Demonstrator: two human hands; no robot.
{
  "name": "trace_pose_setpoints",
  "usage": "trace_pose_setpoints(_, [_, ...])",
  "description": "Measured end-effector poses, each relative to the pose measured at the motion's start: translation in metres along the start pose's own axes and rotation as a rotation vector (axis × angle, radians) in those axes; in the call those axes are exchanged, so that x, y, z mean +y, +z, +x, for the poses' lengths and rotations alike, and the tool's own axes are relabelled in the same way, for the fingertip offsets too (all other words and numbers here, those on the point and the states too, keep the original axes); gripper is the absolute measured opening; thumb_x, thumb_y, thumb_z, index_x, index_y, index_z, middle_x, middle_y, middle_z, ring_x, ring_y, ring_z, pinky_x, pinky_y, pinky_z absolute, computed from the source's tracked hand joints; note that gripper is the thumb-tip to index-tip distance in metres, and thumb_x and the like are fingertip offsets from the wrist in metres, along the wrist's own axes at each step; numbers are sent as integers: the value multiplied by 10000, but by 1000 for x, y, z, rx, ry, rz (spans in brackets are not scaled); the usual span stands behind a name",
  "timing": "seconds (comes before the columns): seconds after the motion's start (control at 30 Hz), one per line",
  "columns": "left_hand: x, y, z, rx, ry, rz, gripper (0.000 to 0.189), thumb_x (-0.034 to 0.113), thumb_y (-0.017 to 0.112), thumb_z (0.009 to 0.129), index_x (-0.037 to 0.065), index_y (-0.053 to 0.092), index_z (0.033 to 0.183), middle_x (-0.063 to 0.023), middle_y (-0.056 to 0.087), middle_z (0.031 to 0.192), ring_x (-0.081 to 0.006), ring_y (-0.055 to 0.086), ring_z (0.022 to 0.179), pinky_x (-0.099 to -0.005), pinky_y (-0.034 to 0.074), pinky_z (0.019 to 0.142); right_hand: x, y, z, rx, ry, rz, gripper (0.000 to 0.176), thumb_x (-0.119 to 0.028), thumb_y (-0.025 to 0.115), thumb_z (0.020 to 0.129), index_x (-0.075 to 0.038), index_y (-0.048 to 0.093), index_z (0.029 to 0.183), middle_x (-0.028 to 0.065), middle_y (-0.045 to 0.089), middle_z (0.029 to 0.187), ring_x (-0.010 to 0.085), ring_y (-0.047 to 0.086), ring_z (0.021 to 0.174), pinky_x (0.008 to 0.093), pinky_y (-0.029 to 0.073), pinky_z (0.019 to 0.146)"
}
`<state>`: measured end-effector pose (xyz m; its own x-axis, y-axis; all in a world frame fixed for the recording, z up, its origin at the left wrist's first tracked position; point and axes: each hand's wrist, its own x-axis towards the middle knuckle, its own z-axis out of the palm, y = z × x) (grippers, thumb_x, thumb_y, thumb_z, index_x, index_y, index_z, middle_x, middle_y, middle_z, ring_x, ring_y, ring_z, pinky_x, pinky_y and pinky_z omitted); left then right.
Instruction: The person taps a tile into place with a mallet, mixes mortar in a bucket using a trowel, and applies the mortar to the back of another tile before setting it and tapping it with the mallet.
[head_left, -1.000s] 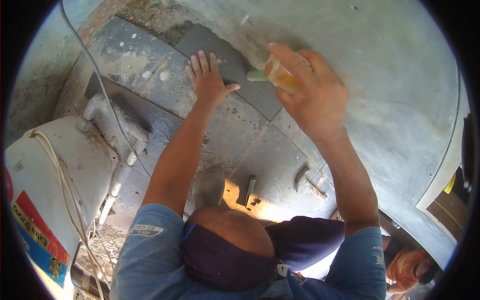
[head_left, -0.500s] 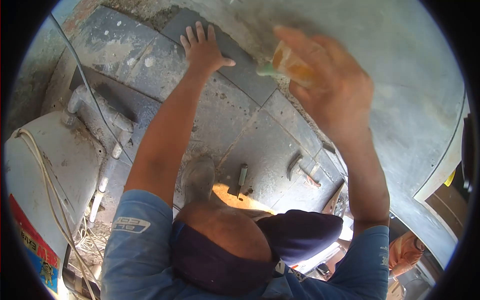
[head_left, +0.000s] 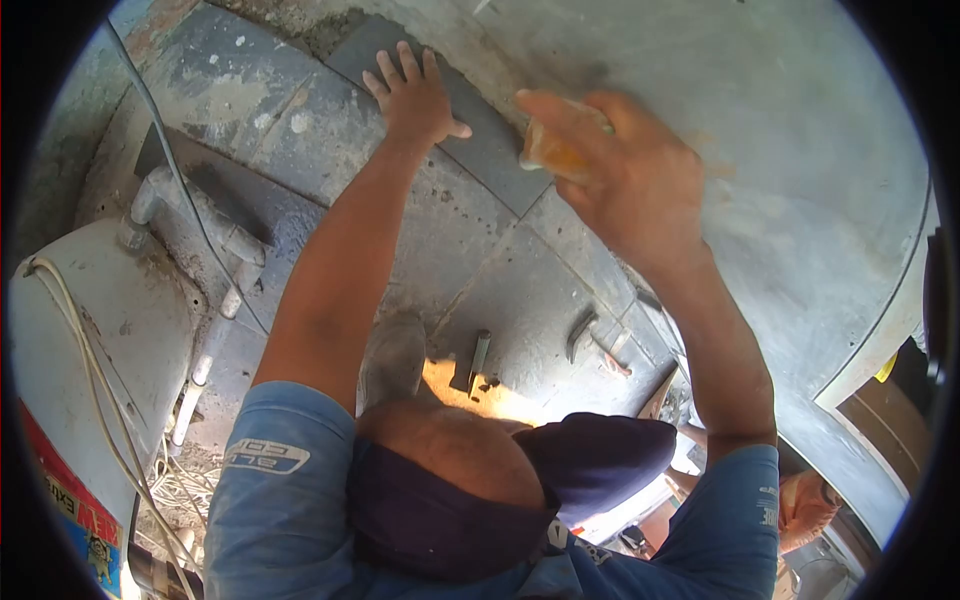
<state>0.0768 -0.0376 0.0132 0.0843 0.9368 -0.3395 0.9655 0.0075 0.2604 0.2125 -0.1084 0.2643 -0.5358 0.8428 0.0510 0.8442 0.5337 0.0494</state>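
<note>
My left hand [head_left: 418,105] lies flat with its fingers spread on a dark grey tile [head_left: 490,165] beside the wall. In my right hand [head_left: 640,175] is a translucent yellow-orange block-like tool [head_left: 555,150], its far end hidden by my fingers. I hold it above the tile's right end, near the foot of the wall; its exact kind cannot be made out, nor can I tell whether it touches anything. More grey tiles [head_left: 430,240], dusty and stained, cover the floor under my arms.
A hammer [head_left: 580,335] and a narrow hand tool [head_left: 480,358] lie on the floor ahead of my knees. Pipes [head_left: 205,355] and a white tank-like container [head_left: 110,320] stand at left, with a dark cable [head_left: 170,150] nearby. A curved grey wall [head_left: 800,200] rises at right. Another person [head_left: 808,510] is behind.
My right hand has come down and to the left with the yellow-orange tool, closer to the tile's end. My left hand stays flat on the tile.
</note>
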Motion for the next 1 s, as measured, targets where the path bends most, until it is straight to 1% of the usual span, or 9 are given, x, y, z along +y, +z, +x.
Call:
trace_pose_setpoints(0.13, [1,0,2,-18,10,29,1327,638,830,612,95,100,1578,-255,45,1617,-510,8,1473,-691,106,1136,4,-26,-14,25,75,2,701,-48,820,600,-291,665,1240,50,682,1007,227,690,811,329,577,682])
trace_pose_setpoints(0.23, [3,0,5,-33,20,78,1321,668,805,630,98,85,1580,-256,43,1617,-511,8,1472,-691,106,1135,11,-52,-47,124,238,51,711,-32,806,601,-288,662,1249,48,682,1012,234,693,823,331,581,691])
trace_pose_setpoints(0.37, [5,0,4,-55,13,94,1354,684,816,594,93,99,1579,-261,59,1614,-526,29,1464,-698,95,1131,9,-57,-67,166,278,37,711,-16,789,604,-305,667,1242,43,683,1021,238,695,835,335,585,700])
trace_pose_setpoints(0.5, [-1,17,13,29,5,66,1351,701,806,594,97,105,1578,-259,52,1614,-529,39,1462,-694,104,1133,15,-5,-49,184,204,54,714,-76,818,599,-345,659,1241,23,674,998,226,689,811,339,582,666])
trace_pose_setpoints(0.57, [5,7,5,-10,20,97,1351,707,803,593,96,108,1577,-258,53,1614,-529,40,1462,-691,107,1135,15,6,-55,179,194,50,712,-101,829,599,-357,656,1240,15,669,992,217,686,806,340,580,656])
trace_pose_setpoints(0.67, [1,9,11,-10,17,106,1349,716,798,593,95,115,1576,-256,54,1614,-527,39,1462,-687,111,1137,17,-10,-51,121,173,2,677,-152,835,621,-358,651,1238,7,661,990,195,683,814,341,577,639])
trace_pose_setpoints(0.73, [-3,17,9,-5,27,103,1347,718,797,593,95,118,1575,-254,54,1615,-525,38,1463,-685,112,1138,12,-31,-47,141,215,123,449,-208,719,771,-385,658,1178,59,664,945,249,707,806,351,573,622])
trace_pose_setpoints(0.83, [-2,16,10,17,51,103,1344,719,795,595,94,119,1575,-258,56,1613,-523,40,1464,-688,114,1137,12,6,-50,178,176,27,388,-201,711,783,-354,665,1137,64,672,923,243,711,807,361,575,629])
trace_pose_setpoints(1.0, [-4,11,7,-4,49,54,1349,721,794,597,92,112,1575,-273,50,1608,-529,34,1461,-693,109,1134,12,-11,-40,97,175,70,374,-199,707,790,-350,652,1129,66,676,949,250,711,813,375,575,633])
